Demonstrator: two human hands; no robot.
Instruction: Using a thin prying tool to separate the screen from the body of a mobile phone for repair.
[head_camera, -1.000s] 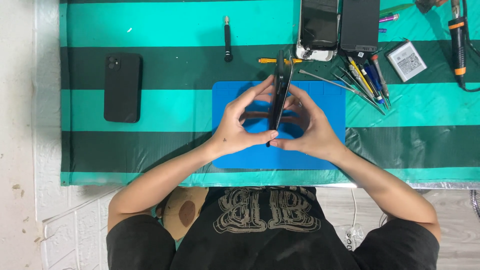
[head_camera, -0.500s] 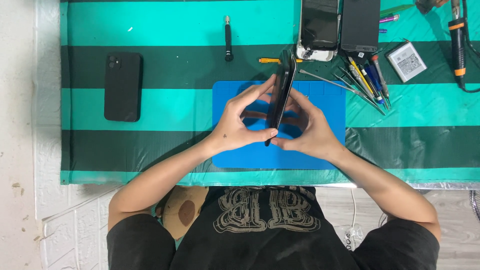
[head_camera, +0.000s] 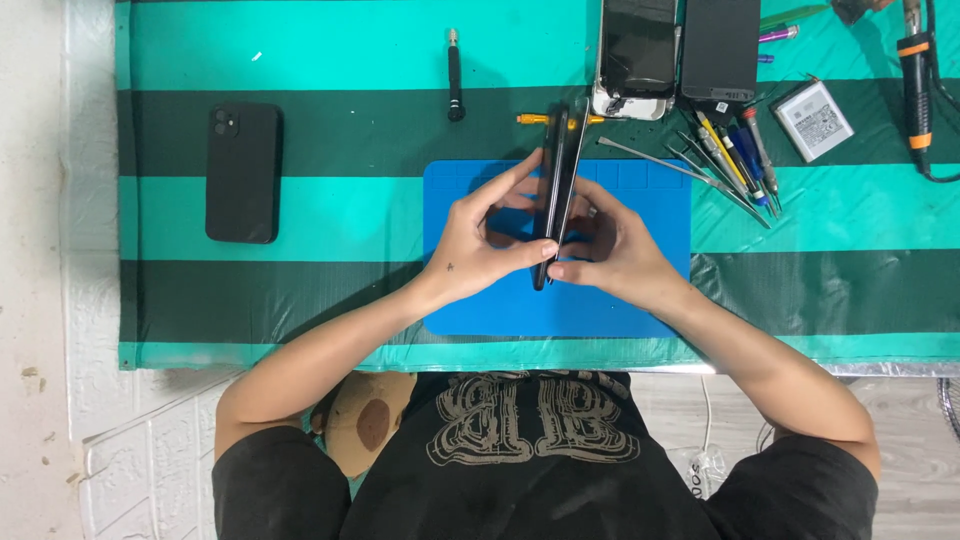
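Both hands pinch a black smartphone (head_camera: 557, 190) held on edge.
Left hand (head_camera: 478, 245) and right hand (head_camera: 620, 250) grip it above a blue mat (head_camera: 640, 300).

A dark phone screen (head_camera: 640, 45), cracked-looking and glossy, lies face up at the far edge of the striped tabletop (head_camera: 330, 50), with a second flat black rectangular panel (head_camera: 718, 48) just beside it to the right. Farther right rests a small white, square-cornered battery pack (head_camera: 815, 120) with a grey printed label, tilted. At centre, a thin black phone (head_camera: 558, 195) is held on edge, its screen side hidden.
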